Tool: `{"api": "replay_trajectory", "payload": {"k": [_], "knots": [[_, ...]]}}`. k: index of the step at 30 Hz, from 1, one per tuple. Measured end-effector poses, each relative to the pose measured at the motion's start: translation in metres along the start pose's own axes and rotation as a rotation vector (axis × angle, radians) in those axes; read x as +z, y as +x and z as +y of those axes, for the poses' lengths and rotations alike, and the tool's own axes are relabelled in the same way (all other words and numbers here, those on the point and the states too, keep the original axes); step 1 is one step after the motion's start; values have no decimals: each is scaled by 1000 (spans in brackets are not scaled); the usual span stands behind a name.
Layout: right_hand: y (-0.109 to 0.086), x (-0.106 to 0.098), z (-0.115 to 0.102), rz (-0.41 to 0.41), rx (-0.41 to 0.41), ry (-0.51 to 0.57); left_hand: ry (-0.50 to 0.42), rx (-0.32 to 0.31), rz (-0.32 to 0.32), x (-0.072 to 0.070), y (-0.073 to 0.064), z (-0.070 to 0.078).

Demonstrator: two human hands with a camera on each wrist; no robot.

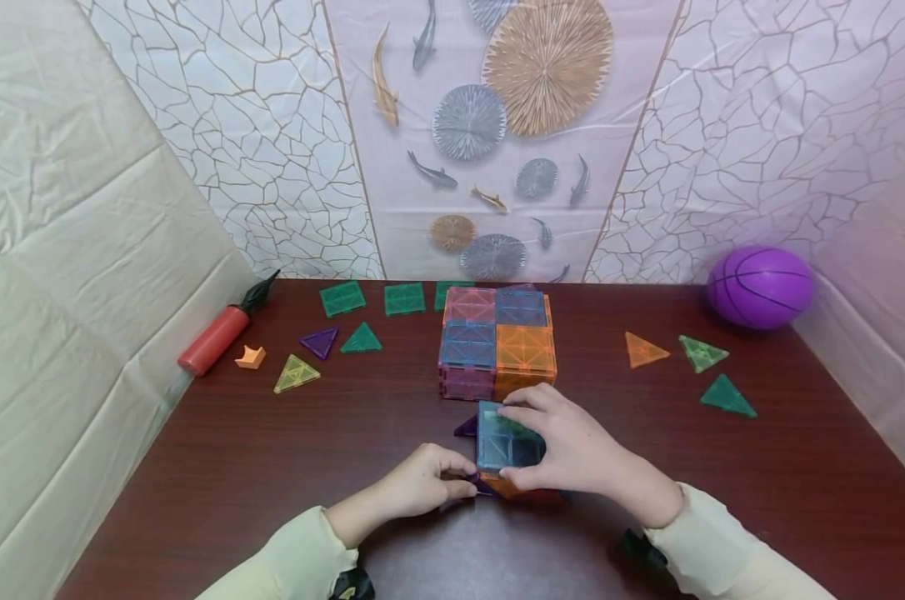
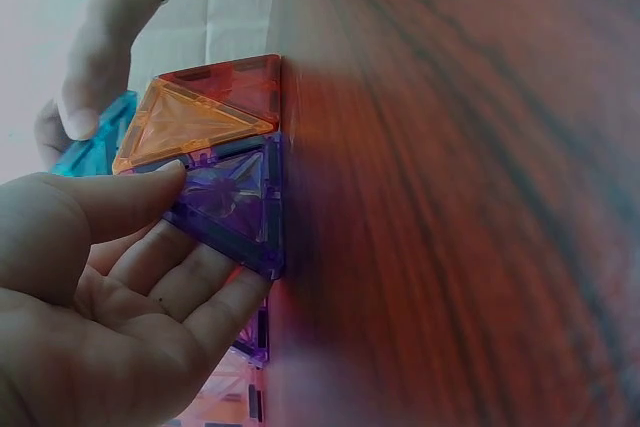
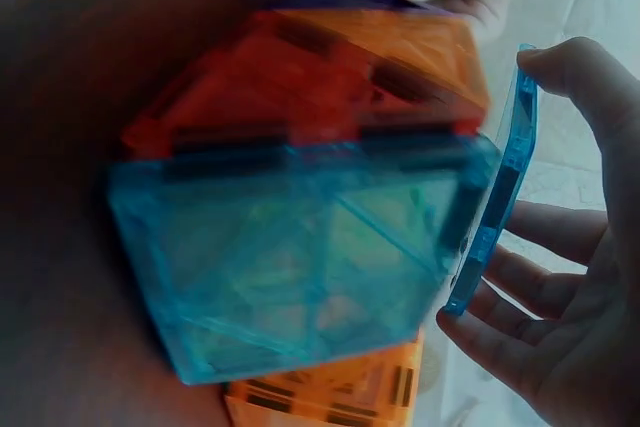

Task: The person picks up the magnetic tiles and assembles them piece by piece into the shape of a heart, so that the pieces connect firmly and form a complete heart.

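My left hand (image 1: 424, 483) pinches a purple triangle tile (image 2: 225, 192) between thumb and fingers, its edge beside an orange triangle tile (image 2: 185, 127) and a red tile (image 2: 245, 87). My right hand (image 1: 576, 442) grips a light blue square tile (image 1: 507, 442) by opposite edges, over the top of a small tile build. In the right wrist view that held tile (image 3: 500, 187) stands at the build's edge; whether it touches cannot be told. Another blue square tile (image 3: 300, 267) forms one side of the build. A purple triangle (image 1: 466, 427) sticks out on the left.
Behind stands a larger block (image 1: 469, 343) of coloured square tiles. Loose triangle tiles (image 1: 362, 338) and green tiles (image 1: 404, 299) lie back left, with a red pump (image 1: 214, 340) and an orange crown-shaped piece (image 1: 251, 357). Triangles (image 1: 727, 397) and a purple ball (image 1: 762, 287) are at right.
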State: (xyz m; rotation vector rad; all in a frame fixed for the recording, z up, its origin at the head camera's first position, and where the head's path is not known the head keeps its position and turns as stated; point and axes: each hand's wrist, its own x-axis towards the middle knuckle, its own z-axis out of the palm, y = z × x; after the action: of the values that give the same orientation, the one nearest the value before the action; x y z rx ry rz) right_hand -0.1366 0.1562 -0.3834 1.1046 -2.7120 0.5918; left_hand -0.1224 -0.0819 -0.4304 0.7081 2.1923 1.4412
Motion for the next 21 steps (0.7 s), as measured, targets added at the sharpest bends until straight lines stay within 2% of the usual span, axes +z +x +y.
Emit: {"api": "replay_trajectory", "payload": {"k": [6, 13, 17, 21], "knots": [[-3, 9, 3, -25, 9, -12, 21, 5, 5, 0, 0, 0], [-6, 11, 2, -15, 35, -10, 27, 14, 8, 1, 0, -2], [-11, 10, 2, -43, 79, 15, 18, 17, -5, 0, 0, -2], [-19, 10, 5, -85, 144, 90, 36, 40, -38, -3, 0, -4]]}}
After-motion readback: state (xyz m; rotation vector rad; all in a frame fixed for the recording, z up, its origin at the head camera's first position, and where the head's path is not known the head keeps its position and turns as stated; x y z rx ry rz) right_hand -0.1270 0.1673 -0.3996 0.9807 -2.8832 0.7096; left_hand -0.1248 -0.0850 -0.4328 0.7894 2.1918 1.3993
